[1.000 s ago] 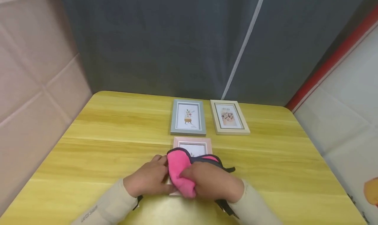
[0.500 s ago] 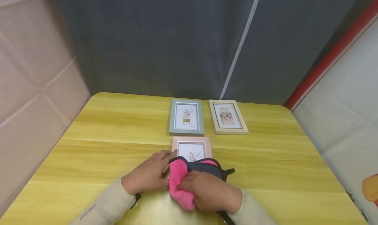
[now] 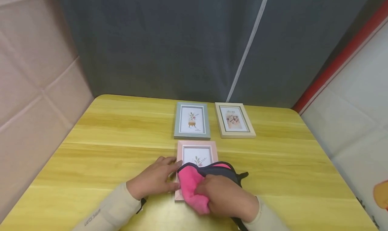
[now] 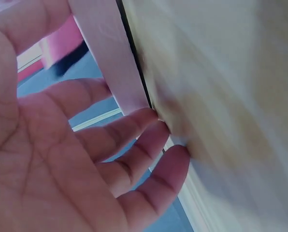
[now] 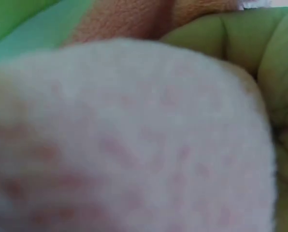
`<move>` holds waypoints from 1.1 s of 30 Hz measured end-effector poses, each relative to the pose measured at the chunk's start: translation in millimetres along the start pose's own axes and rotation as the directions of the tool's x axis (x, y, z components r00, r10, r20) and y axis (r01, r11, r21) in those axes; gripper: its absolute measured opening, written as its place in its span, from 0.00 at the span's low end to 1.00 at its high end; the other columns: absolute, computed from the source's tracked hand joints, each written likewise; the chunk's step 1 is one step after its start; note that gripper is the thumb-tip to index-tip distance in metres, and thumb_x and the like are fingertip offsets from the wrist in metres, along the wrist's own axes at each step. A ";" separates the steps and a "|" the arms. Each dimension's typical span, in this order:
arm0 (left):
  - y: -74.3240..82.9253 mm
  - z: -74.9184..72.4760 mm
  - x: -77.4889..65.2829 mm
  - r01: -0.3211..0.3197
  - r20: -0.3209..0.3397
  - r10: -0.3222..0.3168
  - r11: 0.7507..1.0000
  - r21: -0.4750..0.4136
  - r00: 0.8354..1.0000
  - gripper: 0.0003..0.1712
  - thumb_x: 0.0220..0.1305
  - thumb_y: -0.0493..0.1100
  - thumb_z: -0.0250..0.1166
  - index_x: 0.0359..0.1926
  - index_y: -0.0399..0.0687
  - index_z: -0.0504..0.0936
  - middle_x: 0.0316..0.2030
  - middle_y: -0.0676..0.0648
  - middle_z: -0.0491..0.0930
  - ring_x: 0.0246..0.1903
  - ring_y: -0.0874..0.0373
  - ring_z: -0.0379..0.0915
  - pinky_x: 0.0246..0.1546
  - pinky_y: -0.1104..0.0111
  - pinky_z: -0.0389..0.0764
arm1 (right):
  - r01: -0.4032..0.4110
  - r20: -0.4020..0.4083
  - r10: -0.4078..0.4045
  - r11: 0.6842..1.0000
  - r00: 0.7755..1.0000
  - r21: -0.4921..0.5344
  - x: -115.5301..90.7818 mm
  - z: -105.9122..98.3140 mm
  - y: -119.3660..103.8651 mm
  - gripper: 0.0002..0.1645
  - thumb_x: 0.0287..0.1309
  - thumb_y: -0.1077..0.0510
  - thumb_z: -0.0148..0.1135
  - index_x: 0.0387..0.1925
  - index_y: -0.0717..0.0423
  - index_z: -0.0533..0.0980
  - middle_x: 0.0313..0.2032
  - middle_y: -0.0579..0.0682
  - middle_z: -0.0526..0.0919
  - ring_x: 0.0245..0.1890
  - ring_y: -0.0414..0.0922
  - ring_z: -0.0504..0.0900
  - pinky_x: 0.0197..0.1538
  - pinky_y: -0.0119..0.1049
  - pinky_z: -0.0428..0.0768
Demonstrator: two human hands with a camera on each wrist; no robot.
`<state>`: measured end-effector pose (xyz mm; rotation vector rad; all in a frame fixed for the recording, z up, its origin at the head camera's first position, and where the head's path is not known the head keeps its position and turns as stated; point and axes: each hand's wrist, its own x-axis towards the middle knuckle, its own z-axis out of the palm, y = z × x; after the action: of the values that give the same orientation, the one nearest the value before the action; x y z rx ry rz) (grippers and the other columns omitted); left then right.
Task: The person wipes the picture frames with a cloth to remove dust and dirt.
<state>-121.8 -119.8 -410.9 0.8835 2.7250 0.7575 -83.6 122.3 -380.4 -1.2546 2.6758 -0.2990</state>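
Note:
A pink picture frame (image 3: 196, 143) lies face up near the front of the table, a leafy plant print behind its pane. My right hand (image 3: 225, 195) grips a cloth (image 3: 189, 185), pink with a dark grey side and black edging, bunched over the lower part of the frame. Soft pale cloth (image 5: 134, 135) fills most of the right wrist view and hides the fingertips. At the frame's left side is my left hand (image 3: 156, 178), with thumb and index finger touching the border. In the left wrist view its other fingers (image 4: 127, 133) reach loosely past the frame's side (image 4: 105, 48).
Behind the pink frame lies a blue-grey picture frame (image 3: 179, 121), and to its right a cream one (image 3: 237, 134). The yellow wood-grain table (image 3: 121, 130) ends at a dark curtain (image 3: 157, 49) at the back.
The right hand and cloth have slid toward me and then right, uncovering more of the print. The left hand's index finger has shifted onto the frame's left border. The frames lie where they were.

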 end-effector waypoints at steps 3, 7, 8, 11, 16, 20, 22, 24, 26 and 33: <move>1.4 -1.1 -1.5 0.036 0.015 -0.036 0.999 -0.015 0.999 0.43 0.56 0.52 0.74 0.68 0.39 0.71 0.65 0.33 0.69 0.61 0.37 0.65 0.59 0.47 0.71 | -0.057 -0.003 0.057 0.998 0.998 -0.002 -7.4 -3.3 3.9 0.17 0.45 0.64 0.68 0.20 0.38 0.73 0.17 0.29 0.66 0.25 0.34 0.67 0.34 0.28 0.69; 1.9 -0.7 -1.1 0.052 0.017 -0.052 0.999 -0.011 0.999 0.43 0.56 0.52 0.74 0.68 0.40 0.71 0.65 0.34 0.69 0.62 0.38 0.64 0.60 0.47 0.70 | -0.074 0.005 0.074 0.997 0.997 0.008 -10.9 -6.0 7.1 0.18 0.47 0.64 0.68 0.18 0.39 0.71 0.15 0.30 0.65 0.24 0.34 0.66 0.35 0.29 0.69; 1.8 -0.3 -0.6 0.051 0.017 -0.050 0.999 -0.010 0.999 0.43 0.56 0.53 0.74 0.68 0.40 0.71 0.65 0.34 0.69 0.62 0.38 0.65 0.60 0.48 0.70 | -0.069 0.007 0.069 0.998 0.998 0.007 -10.9 -6.6 7.6 0.18 0.47 0.64 0.68 0.18 0.39 0.71 0.16 0.29 0.65 0.24 0.34 0.66 0.35 0.29 0.69; 1.1 0.9 0.8 0.043 0.017 -0.042 0.999 -0.003 0.999 0.43 0.56 0.54 0.74 0.68 0.40 0.72 0.65 0.35 0.69 0.61 0.40 0.66 0.59 0.48 0.71 | -0.030 -0.016 0.031 0.999 0.999 0.027 -8.7 -7.8 8.6 0.18 0.45 0.66 0.66 0.18 0.39 0.72 0.16 0.28 0.65 0.24 0.33 0.67 0.35 0.27 0.69; -0.6 1.9 2.2 0.014 -0.002 -0.014 0.999 0.029 1.000 0.39 0.56 0.50 0.72 0.66 0.40 0.74 0.64 0.35 0.70 0.59 0.42 0.67 0.58 0.50 0.72 | 0.129 -0.102 -0.122 0.990 0.987 0.063 0.9 -2.6 5.5 0.17 0.49 0.68 0.65 0.37 0.43 0.84 0.34 0.29 0.82 0.41 0.34 0.80 0.51 0.29 0.75; -1.7 2.1 2.5 -0.011 -0.023 0.011 0.999 0.037 1.000 0.37 0.53 0.45 0.70 0.65 0.39 0.76 0.63 0.34 0.72 0.56 0.43 0.69 0.55 0.51 0.75 | 0.203 -0.082 -0.201 0.979 0.976 0.013 9.4 7.8 0.0 0.23 0.53 0.65 0.65 0.52 0.50 0.83 0.48 0.37 0.84 0.55 0.38 0.78 0.63 0.32 0.70; -2.1 2.3 2.6 -0.016 -0.029 0.017 0.999 0.036 0.999 0.37 0.52 0.44 0.70 0.65 0.40 0.76 0.61 0.35 0.73 0.54 0.44 0.70 0.53 0.52 0.75 | 0.192 -0.065 -0.191 0.981 0.979 -0.005 11.9 11.2 -2.0 0.22 0.53 0.64 0.66 0.52 0.50 0.83 0.48 0.37 0.84 0.55 0.38 0.78 0.63 0.31 0.69; -2.4 2.6 2.7 -0.020 -0.032 0.021 0.999 0.037 0.999 0.38 0.51 0.45 0.70 0.65 0.39 0.75 0.61 0.35 0.74 0.52 0.45 0.70 0.52 0.53 0.76 | 0.164 -0.058 -0.165 0.986 0.985 -0.011 12.2 12.1 -2.8 0.20 0.53 0.63 0.67 0.50 0.48 0.83 0.45 0.35 0.85 0.53 0.37 0.78 0.61 0.31 0.71; -2.5 3.1 3.1 -0.018 -0.025 0.019 0.999 0.033 1.000 0.39 0.52 0.47 0.71 0.66 0.39 0.74 0.61 0.35 0.73 0.52 0.45 0.70 0.53 0.53 0.75 | 0.120 -0.049 -0.120 0.993 0.992 0.007 11.0 10.8 -2.6 0.16 0.53 0.62 0.68 0.45 0.46 0.84 0.41 0.32 0.84 0.49 0.36 0.79 0.58 0.30 0.73; -0.2 1.8 1.2 0.025 0.007 -0.025 1.000 -0.001 1.000 0.43 0.55 0.52 0.74 0.68 0.38 0.72 0.64 0.35 0.70 0.57 0.43 0.68 0.59 0.50 0.71 | -0.094 0.039 0.092 0.994 0.995 0.057 0.2 -2.2 3.5 0.15 0.56 0.57 0.68 0.19 0.38 0.75 0.18 0.30 0.70 0.29 0.34 0.72 0.38 0.30 0.74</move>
<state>-122.3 -118.5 -412.5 0.8483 2.7241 0.7499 -86.8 124.5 -379.1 -1.1045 2.6645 -0.3363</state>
